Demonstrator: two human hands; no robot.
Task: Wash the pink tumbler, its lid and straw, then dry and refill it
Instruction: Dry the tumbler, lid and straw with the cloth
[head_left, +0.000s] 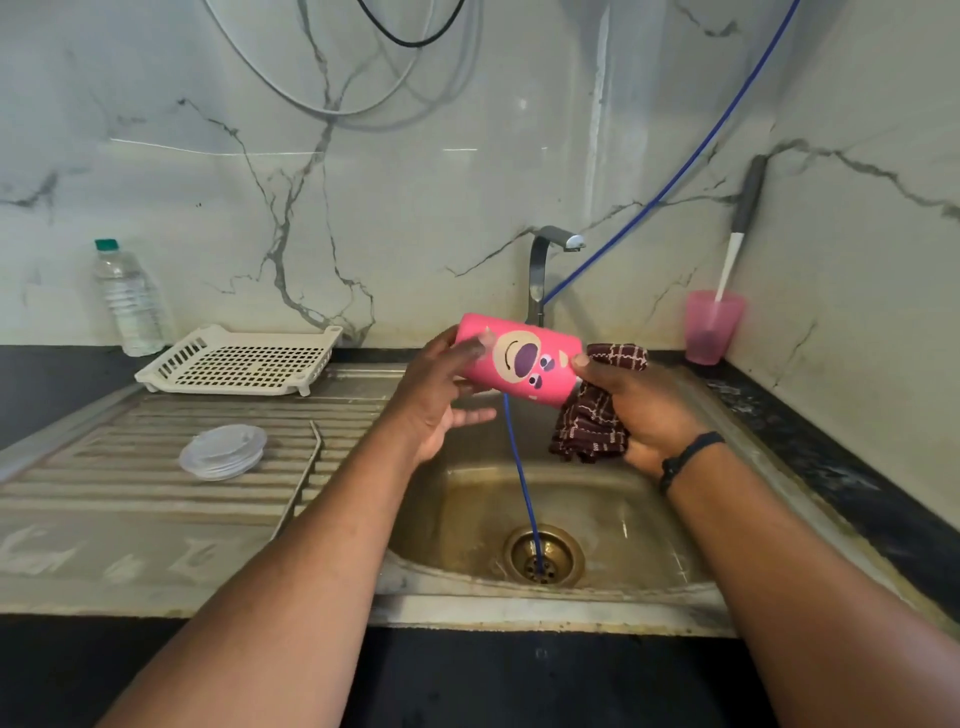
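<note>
Steel drainboard (104, 519): clear lid (223, 451), metal straw (306, 467), white rack (244, 359).

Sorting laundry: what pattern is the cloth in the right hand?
Dark maroon with a pale grid check, on the cloth in the head view.
</note>
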